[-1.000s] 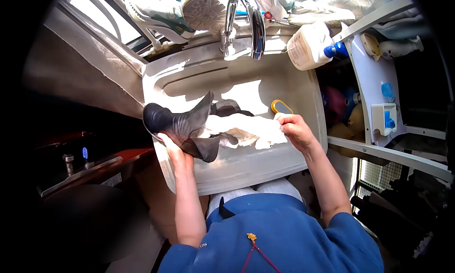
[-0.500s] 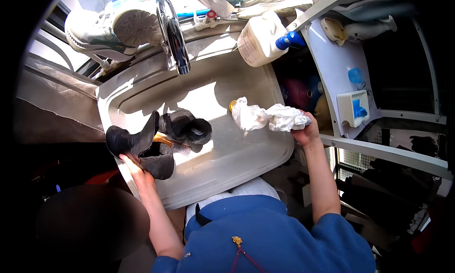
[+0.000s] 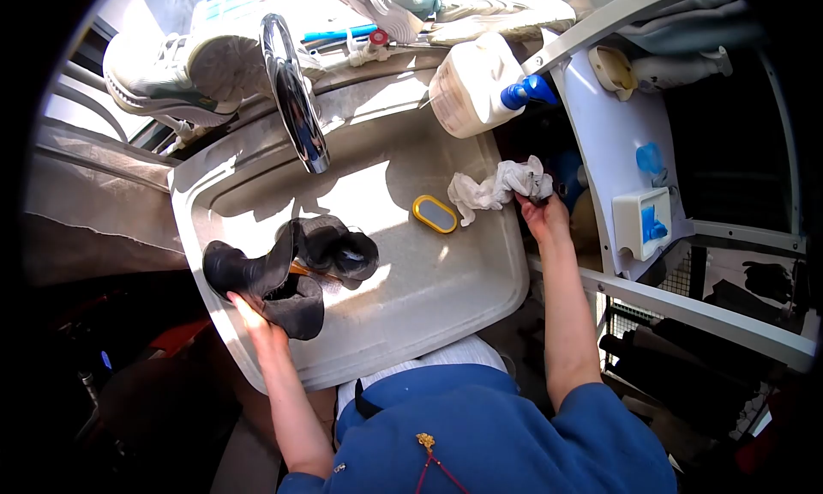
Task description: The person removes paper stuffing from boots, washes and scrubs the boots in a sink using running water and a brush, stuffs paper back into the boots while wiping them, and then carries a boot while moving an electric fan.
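Note:
My left hand point(image 3: 257, 324) is closed around a black ankle boot point(image 3: 300, 312), which lies tilted over the left side of the sink with its opening toward me. A second black boot point(image 3: 347, 256) lies just beyond it in the basin. My right hand point(image 3: 546, 218), at the sink's right edge, grips a crumpled white cloth point(image 3: 484, 198) that hangs toward the basin. Something small and dark shows by those fingers; I cannot make out what. A yellow-rimmed oval sponge point(image 3: 435, 213) with a grey face lies in the sink, left of the cloth.
The pale sink point(image 3: 403, 305) has a chrome faucet point(image 3: 293, 99) over its back left. A large pump bottle point(image 3: 476, 87) stands at the back right corner. White sneakers point(image 3: 163, 78) line the back ledge. At right, a shelf point(image 3: 600, 142) holds a white soap dish point(image 3: 641, 224).
The white cloth has shifted up and bunched nearer my right hand, uncovering the yellow-rimmed sponge. My left hand still holds the boot, with little movement.

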